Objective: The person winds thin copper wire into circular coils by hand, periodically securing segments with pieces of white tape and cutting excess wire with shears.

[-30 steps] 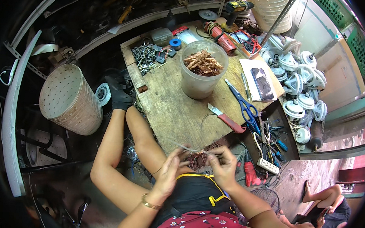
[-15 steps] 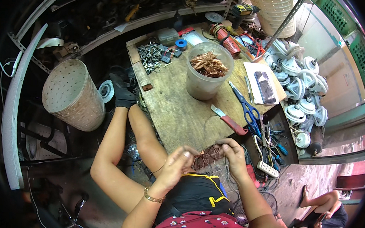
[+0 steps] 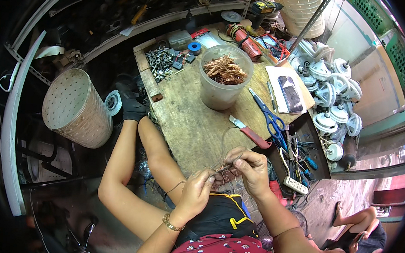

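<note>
Just past the near edge of the wooden table, my left hand (image 3: 197, 191) and my right hand (image 3: 250, 170) are close together, both closed in pinches on a thin dark wire (image 3: 219, 171). One strand trails out to the left of my left hand over my thigh, and another loops up over the tabletop (image 3: 178, 139). My fingers partly hide a tangle of wire below them. Nearest on the table is a utility knife (image 3: 253, 135) with a red handle, blade out. Beyond it stands a cloudy plastic tub (image 3: 220, 95) filled with copper-coloured strands (image 3: 225, 70).
Blue-handled scissors (image 3: 270, 117) and a phone (image 3: 290, 94) lie at the right. Loose screws (image 3: 162, 63) sit at the far left corner. A drawer of pliers (image 3: 293, 153), white plastic parts (image 3: 325, 122) and a perforated basket (image 3: 78, 109) flank the table. Another person (image 3: 364, 241) sits at lower right.
My hands have come closer together, the right one moving left and the left one slightly down. A wire loop now rises over the table. The whole view has shifted slightly.
</note>
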`<state>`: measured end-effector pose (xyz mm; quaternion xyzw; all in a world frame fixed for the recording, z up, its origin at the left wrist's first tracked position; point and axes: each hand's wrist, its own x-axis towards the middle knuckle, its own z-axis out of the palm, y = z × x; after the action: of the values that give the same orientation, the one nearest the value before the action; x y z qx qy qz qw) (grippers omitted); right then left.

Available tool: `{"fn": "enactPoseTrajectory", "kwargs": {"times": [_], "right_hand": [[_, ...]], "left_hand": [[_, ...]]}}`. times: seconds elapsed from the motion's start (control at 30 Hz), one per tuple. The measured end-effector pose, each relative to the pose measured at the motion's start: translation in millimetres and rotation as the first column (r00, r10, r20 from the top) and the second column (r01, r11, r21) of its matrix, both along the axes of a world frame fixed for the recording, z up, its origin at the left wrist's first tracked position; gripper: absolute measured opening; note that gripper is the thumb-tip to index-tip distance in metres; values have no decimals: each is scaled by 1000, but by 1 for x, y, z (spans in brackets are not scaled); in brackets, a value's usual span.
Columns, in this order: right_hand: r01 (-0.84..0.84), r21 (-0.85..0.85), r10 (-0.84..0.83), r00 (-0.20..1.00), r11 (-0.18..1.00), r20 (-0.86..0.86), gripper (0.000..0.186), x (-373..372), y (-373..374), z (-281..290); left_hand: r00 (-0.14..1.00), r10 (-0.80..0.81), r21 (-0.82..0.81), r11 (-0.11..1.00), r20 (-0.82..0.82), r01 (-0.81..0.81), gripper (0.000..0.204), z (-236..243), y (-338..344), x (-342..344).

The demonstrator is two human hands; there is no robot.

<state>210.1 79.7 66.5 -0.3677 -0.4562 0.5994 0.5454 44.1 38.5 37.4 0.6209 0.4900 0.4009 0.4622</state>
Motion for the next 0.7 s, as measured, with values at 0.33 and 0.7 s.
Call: {"fn": "enactPoseTrajectory", "kwargs": {"times": [0.33,0.7], "right_hand": [[81,-131,-81,997,988,7,12,7,-2,14],[8,-2,-8,993,1000,120,12,3,-7,10]], "left_hand": [[917,-40,75,994,-396,76,19,21,10,-12],[970,-101,-341,924,220,174,20,7,3,-8]]}}
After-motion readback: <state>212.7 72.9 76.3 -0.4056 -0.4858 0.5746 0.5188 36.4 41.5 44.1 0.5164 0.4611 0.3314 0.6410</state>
